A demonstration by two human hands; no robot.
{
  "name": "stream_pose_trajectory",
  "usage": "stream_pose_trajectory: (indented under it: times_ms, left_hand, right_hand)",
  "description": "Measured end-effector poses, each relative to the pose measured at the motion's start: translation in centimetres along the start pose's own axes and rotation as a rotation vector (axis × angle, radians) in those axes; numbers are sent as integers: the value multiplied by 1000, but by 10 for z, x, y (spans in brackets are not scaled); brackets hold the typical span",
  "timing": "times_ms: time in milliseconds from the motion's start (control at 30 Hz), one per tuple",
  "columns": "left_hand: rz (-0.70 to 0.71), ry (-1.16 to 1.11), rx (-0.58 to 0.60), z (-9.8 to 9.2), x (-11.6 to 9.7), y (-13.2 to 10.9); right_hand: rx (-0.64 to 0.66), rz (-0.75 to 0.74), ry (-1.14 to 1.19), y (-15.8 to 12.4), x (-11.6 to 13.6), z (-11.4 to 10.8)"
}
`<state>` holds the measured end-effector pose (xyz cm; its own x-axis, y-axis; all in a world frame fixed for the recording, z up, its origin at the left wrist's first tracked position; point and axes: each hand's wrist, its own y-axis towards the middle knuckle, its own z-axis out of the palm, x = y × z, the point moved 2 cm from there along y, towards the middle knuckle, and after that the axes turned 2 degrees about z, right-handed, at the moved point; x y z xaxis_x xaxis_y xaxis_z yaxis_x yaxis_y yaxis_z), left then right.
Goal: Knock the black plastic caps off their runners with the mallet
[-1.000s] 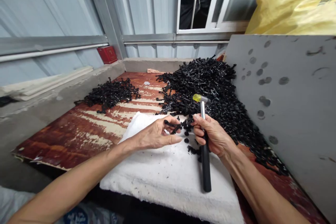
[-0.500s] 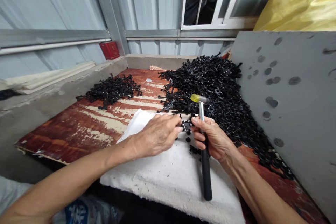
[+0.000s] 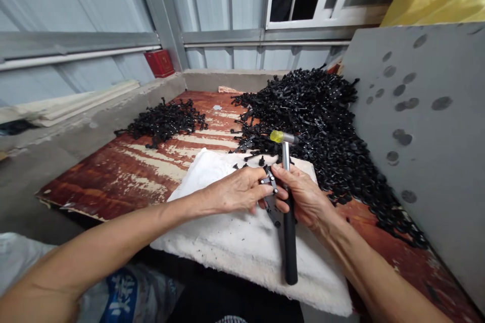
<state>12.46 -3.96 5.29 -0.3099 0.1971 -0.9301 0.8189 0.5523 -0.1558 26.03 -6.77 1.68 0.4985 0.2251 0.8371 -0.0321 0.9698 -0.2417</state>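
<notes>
My right hand (image 3: 308,194) is closed around a small mallet (image 3: 290,242) with a black handle, a silver shaft and a yellow-tipped head pointing up and left. Its thumb and fingertips also touch a small black part with shiny metal pins (image 3: 270,181). From the other side, the fingers of my left hand (image 3: 238,192) pinch that part, and it is tilted upright between both hands. Fingers cover some of it. Under the hands lies a folded white cloth (image 3: 227,242), with a few small black pieces (image 3: 261,161) near its far edge.
A large heap of black parts (image 3: 303,106) spreads along the right and back of the worn red-brown board (image 3: 98,171). To the left sits a smaller heap (image 3: 164,122). A grey spotted panel (image 3: 435,126) stands on the right; a red box (image 3: 159,63) rests in the corner.
My left hand has moved right, closer to my right hand. The pinned part now shows upright between the fingers. The mallet has shifted slightly left, and the camera view has moved a little.
</notes>
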Motion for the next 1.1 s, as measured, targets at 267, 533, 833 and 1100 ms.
stream_pose_trajectory:
  times_ms: [267, 533, 833, 1100]
  left_hand:
    - [-204, 5, -133, -27, 28, -24]
    - [-258, -199, -138, -23, 53, -21]
    - [-340, -416, -138, -22, 54, -16]
    - [-295, -463, -113, -22, 63, -15]
  right_hand:
    - [-57, 4, 14, -3, 9, -3]
    - [-93, 26, 18, 3, 9, -8]
    - [-102, 75, 12, 2, 8, -8]
    - [-121, 94, 0, 2, 7, -8]
